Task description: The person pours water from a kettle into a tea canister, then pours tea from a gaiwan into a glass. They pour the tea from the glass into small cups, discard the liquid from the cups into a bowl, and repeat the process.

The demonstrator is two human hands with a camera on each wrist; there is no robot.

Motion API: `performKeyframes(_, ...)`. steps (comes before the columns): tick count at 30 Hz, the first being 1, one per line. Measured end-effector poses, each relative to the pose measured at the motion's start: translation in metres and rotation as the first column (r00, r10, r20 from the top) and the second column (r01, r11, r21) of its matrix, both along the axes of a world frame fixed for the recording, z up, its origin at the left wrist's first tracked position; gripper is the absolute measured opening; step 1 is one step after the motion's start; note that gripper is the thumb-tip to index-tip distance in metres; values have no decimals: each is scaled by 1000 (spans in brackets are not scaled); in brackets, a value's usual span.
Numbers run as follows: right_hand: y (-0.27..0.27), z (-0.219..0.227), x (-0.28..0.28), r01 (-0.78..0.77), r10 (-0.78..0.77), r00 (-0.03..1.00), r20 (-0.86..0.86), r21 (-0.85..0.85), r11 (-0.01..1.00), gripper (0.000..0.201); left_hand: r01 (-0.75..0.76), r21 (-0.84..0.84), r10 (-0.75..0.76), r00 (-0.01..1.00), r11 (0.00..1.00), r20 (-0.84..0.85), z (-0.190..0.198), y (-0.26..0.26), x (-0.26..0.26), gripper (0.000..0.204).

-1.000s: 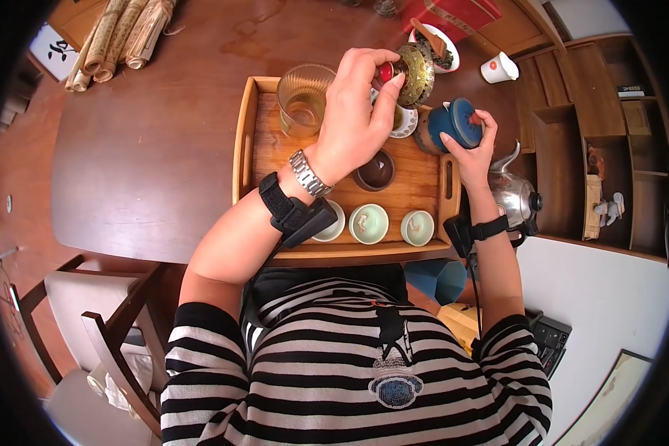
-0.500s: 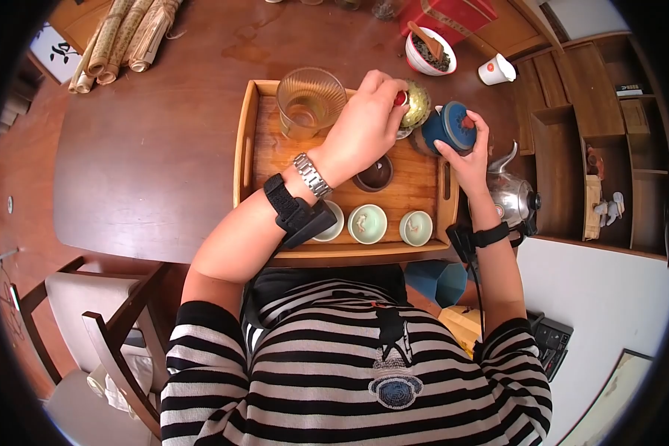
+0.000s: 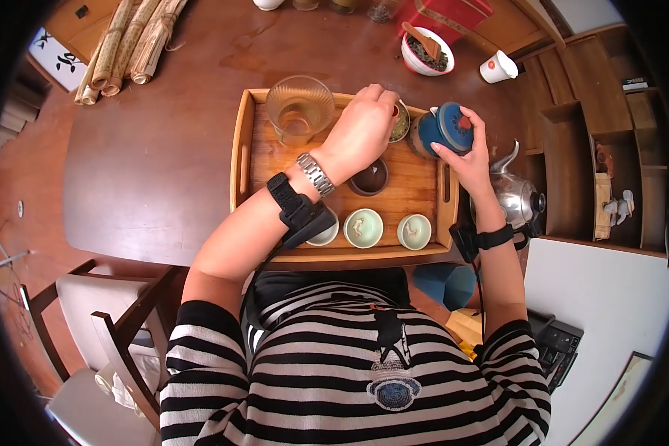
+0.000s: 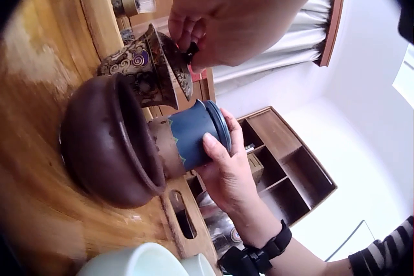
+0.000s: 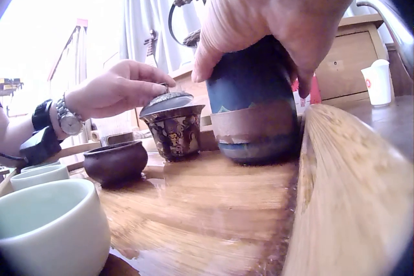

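Note:
My left hand pinches the knob of a patterned lid, holding it at the mouth of a patterned gaiwan. The lid sits slightly tilted at the flared rim. To the right, a blue lidded pot with a brown band stands on the wooden tray. My right hand grips that pot near its top, thumb on one side and fingers on the other. A dark brown bowl is in front of the gaiwan. The left wrist view shows the gaiwan's side.
Pale green cups line the tray's near edge. A ribbed glass pitcher of tea stands at its far left. Beyond are a bowl of tea leaves, a paper cup and a red box. A steel kettle stands right.
My left hand has lowered the lid from above the tray to the gaiwan's mouth, turning it from upright to nearly flat. My right hand keeps its grip on the blue pot.

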State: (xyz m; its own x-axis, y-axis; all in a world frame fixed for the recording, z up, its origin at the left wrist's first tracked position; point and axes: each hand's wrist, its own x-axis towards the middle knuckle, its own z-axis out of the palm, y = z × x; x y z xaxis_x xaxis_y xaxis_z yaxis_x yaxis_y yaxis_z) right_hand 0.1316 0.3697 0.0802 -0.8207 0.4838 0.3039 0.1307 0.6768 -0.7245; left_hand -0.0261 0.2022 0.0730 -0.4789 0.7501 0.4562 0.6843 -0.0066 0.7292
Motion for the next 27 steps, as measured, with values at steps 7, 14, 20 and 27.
performKeyframes(7, -18, 29, -4, 101, -54, 991, -123, 417, 903, 63, -10, -32, 7, 996, 999, -87, -6, 10, -3, 23)
performKeyframes(14, -49, 50, -23, 30, 81, 970, -231, 442, 896, 23, -19, -29, 16, 995, 999, -98, 0, 7, -1, 28)
performKeyframes(20, -63, 41, -49, -136, 138, 990, 15, 297, 945, 20, -143, 397, 216, 966, 907, -144, 48, -29, -10, 20)
performKeyframes(27, -65, 26, -74, -179, 64, 951, 302, 371, 911, 25, -665, 515, 477, 747, 540, 464, 8, -58, -61, 10)
